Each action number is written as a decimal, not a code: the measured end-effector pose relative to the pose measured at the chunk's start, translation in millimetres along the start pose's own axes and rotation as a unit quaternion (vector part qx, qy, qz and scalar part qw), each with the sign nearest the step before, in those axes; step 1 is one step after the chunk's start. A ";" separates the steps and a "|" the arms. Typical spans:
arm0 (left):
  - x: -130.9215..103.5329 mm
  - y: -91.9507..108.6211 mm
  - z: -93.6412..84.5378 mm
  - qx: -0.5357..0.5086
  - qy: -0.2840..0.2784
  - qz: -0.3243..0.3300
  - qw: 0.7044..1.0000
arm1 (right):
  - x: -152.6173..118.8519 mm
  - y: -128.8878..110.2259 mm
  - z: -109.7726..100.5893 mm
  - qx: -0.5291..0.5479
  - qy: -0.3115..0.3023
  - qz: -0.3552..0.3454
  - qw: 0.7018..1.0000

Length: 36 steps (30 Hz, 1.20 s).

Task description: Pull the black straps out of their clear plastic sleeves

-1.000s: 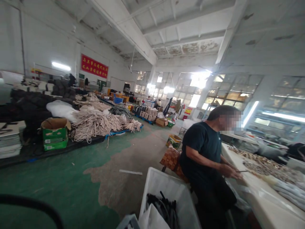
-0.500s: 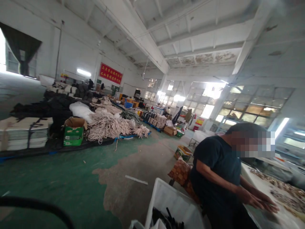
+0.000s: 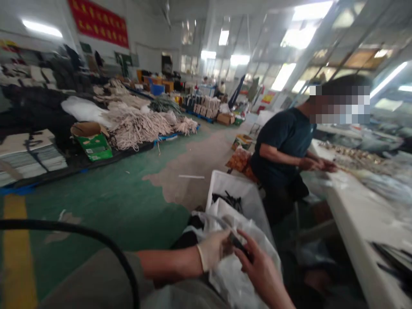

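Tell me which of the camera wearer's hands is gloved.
The left hand: a pale glove covers it to the wrist, whereas the right hand is bare. Both are at a small dark piece.

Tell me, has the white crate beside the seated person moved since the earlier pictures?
No, apparently: the white crate still sits just right of the white strip on the floor; the camera view shifted instead.

Grn floor (image 3: 135, 189) w/ brownish patch (image 3: 193, 154), yel stripe (image 3: 19, 266) L. Red banner (image 3: 99, 21) on wall (image 3: 148, 38) nr tube light (image 3: 41, 28); windows (image 3: 283, 77) bright.
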<state>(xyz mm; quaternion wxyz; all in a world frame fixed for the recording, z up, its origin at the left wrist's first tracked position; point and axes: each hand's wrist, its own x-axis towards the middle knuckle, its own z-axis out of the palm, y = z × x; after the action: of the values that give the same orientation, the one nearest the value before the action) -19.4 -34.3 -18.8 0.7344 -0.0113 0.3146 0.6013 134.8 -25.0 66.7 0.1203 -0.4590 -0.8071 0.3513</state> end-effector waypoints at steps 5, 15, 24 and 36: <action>-4.9 27.7 -19.3 -0.025 0.066 -0.022 0.997 | -44.0 1.0 -21.2 0.031 -0.011 -0.076 0.997; -16.2 39.6 -12.4 -0.017 0.068 -0.062 0.996 | -73.5 -4.8 -38.0 0.014 0.178 -0.233 0.956; -29.2 24.5 2.2 -0.025 0.054 -0.143 0.988 | -36.5 -12.7 -12.9 0.009 0.259 -0.270 0.927; -69.5 107.3 50.0 -0.004 0.035 0.270 0.962 | -60.7 -47.5 -43.5 -0.065 0.165 -0.374 0.911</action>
<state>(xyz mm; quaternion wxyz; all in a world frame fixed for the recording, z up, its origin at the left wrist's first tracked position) -97.9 -45.8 93.2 0.5331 0.0501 0.3292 0.7778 159.5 -70.9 138.2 0.3439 -0.1820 -0.9094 0.1468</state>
